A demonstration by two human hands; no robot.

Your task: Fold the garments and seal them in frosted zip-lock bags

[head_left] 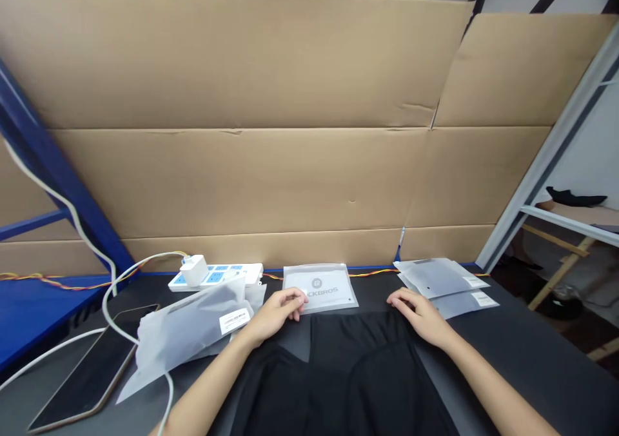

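Note:
A black garment [338, 371] lies spread on the dark table, its top edge between my two hands. My left hand [280, 310] is beside its upper left part, at the lower left corner of a frosted printed bag [319, 287], with the fingers curled together; what they hold, if anything, is too small to tell. At the garment's upper right corner is my right hand [418, 313], thumb and fingers pressed together near the black cloth. Whether cloth is pinched there is unclear.
Frosted packages [188, 326] with a label lie at left, beside a power strip [217, 275], white cables and a tablet [91, 371]. More frosted packages [440, 278] lie at right. A cardboard wall [290, 178] stands behind the table [522, 352].

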